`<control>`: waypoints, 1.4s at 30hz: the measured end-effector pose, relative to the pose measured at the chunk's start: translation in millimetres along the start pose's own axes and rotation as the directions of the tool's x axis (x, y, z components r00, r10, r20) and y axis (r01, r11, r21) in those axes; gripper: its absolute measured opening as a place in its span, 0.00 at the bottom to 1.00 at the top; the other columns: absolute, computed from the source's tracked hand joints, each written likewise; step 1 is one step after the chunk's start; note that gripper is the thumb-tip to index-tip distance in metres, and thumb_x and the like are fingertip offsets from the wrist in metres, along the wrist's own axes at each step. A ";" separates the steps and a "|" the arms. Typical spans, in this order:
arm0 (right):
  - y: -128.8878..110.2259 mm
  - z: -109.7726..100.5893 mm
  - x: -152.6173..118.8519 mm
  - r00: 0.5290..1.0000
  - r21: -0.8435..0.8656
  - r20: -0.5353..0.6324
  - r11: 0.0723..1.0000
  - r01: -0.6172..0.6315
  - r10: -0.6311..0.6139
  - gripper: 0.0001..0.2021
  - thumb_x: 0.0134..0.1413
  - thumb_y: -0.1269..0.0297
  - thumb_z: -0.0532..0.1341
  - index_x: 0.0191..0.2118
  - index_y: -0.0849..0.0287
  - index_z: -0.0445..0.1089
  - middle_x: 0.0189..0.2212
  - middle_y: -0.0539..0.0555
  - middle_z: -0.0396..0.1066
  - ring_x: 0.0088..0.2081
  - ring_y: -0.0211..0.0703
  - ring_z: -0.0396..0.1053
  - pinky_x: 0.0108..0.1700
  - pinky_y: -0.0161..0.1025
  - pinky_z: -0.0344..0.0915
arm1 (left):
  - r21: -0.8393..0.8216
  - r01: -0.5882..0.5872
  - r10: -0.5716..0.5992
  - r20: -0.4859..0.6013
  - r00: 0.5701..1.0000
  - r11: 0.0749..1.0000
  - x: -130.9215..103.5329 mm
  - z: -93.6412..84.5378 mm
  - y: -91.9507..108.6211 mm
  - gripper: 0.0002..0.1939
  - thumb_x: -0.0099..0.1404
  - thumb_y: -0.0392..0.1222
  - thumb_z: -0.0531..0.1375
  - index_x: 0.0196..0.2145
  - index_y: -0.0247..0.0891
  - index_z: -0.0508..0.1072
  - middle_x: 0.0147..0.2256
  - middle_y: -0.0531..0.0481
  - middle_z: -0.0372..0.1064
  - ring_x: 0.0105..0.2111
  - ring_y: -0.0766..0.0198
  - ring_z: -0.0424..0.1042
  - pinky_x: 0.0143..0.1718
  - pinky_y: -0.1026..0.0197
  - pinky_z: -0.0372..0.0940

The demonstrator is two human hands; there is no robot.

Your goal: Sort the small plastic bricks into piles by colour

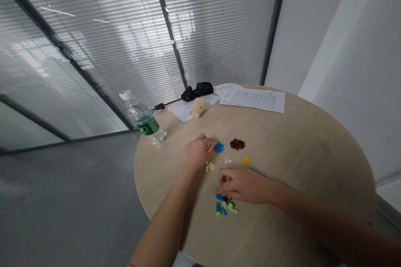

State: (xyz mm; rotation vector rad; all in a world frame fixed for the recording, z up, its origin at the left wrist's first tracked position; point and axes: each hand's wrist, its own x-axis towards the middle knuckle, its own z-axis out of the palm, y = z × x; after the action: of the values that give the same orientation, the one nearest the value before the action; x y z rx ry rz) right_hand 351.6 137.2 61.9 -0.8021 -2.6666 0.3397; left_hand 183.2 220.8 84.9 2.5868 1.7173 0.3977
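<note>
My left hand reaches to the pile of small blue toy bricks, its fingertips drawn together at the pile's left edge. Whatever sits between those fingertips is too small to make out. Closer to me, my right hand is curled over the far side of a mixed heap of toy bricks in blue, green, cream and dark red. Its fingers are bent inward, and what they pinch is hidden. Between the hands lie cream bricks and a few white bricks. Yellow bricks and dark brown bricks form separate piles to the right.
A water bottle with a green label stands at the round table's left edge. A paper cup lies on its side near a folded black umbrella. Printed sheets are spread along the back edge, before a glass partition.
</note>
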 end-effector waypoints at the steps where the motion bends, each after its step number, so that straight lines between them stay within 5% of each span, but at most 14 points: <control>1: 1.1 0.0 -0.5 1.000 0.020 -0.011 1.000 -0.008 0.008 0.09 0.56 0.65 0.57 0.39 0.53 0.73 0.35 0.51 0.67 0.33 0.36 0.65 0.35 0.32 0.60 | -0.005 -0.002 0.002 -0.003 1.000 1.000 -0.1 0.4 -0.1 0.17 0.65 0.51 0.48 0.42 0.47 0.73 0.37 0.53 0.68 0.32 0.66 0.69 0.28 0.64 0.54; 9: -0.5 0.3 1.4 1.000 0.107 -0.012 0.994 -0.022 0.024 0.08 0.57 0.67 0.56 0.35 0.59 0.72 0.34 0.50 0.69 0.34 0.36 0.66 0.37 0.33 0.60 | -0.075 -0.006 0.005 -0.009 1.000 0.997 -0.9 -1.1 0.3 0.16 0.65 0.50 0.49 0.41 0.46 0.74 0.35 0.52 0.68 0.30 0.67 0.67 0.28 0.65 0.55; 14: 7.0 -8.9 -1.7 0.990 0.093 -0.095 0.991 -0.094 0.103 0.06 0.57 0.67 0.56 0.34 0.60 0.69 0.34 0.52 0.69 0.37 0.38 0.66 0.39 0.34 0.61 | -0.390 -0.127 0.144 0.016 0.989 0.912 1.7 -1.5 1.9 0.16 0.64 0.48 0.51 0.34 0.37 0.75 0.28 0.51 0.67 0.28 0.68 0.64 0.30 0.67 0.56; 20: 23.9 -25.5 -9.9 0.884 0.106 -0.386 0.965 -0.240 0.263 0.04 0.57 0.66 0.56 0.35 0.60 0.66 0.33 0.53 0.69 0.36 0.38 0.67 0.38 0.34 0.61 | -0.756 -0.113 0.340 0.151 0.928 0.645 -1.1 -0.1 11.9 0.17 0.61 0.48 0.53 0.28 0.31 0.74 0.23 0.53 0.64 0.25 0.70 0.60 0.27 0.68 0.55; 29: 26.2 -24.7 -8.2 0.810 0.152 -0.509 0.957 -0.248 0.291 0.03 0.55 0.67 0.58 0.32 0.58 0.67 0.31 0.51 0.69 0.35 0.37 0.67 0.38 0.33 0.61 | -0.830 -0.053 0.342 0.170 0.924 0.555 -3.5 2.9 22.5 0.17 0.58 0.47 0.55 0.26 0.30 0.72 0.21 0.54 0.59 0.22 0.72 0.55 0.24 0.68 0.50; 34: 27.0 -24.6 -8.1 0.809 0.142 -0.505 0.954 -0.264 0.299 0.05 0.56 0.68 0.56 0.37 0.58 0.68 0.35 0.53 0.70 0.37 0.38 0.68 0.39 0.35 0.63 | -0.724 -0.074 0.253 0.142 0.957 0.686 0.1 9.0 16.7 0.17 0.59 0.49 0.55 0.26 0.31 0.73 0.20 0.54 0.61 0.22 0.71 0.57 0.23 0.68 0.51; 38: 25.7 -25.9 -8.1 0.791 0.146 -0.509 0.940 -0.308 0.339 0.07 0.55 0.70 0.55 0.39 0.59 0.67 0.35 0.54 0.70 0.35 0.38 0.68 0.36 0.34 0.64 | -0.289 -0.022 0.027 0.015 1.000 0.957 3.9 9.5 4.7 0.13 0.61 0.47 0.55 0.32 0.37 0.75 0.28 0.51 0.68 0.27 0.68 0.64 0.27 0.66 0.54; 42: 22.8 -25.2 -7.6 0.818 0.124 -0.468 0.942 -0.313 0.334 0.07 0.54 0.71 0.55 0.38 0.60 0.68 0.35 0.54 0.70 0.34 0.39 0.68 0.38 0.35 0.64 | -0.001 -0.001 0.001 0.030 1.000 1.000 5.3 7.3 -0.9 0.12 0.64 0.46 0.52 0.38 0.43 0.75 0.34 0.51 0.69 0.31 0.66 0.68 0.28 0.66 0.55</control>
State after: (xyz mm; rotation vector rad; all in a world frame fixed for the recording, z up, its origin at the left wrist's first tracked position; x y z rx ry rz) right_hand 378.2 154.7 75.9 -1.1598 -2.0476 0.2338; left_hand 185.8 226.9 78.8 2.5796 1.7061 0.3581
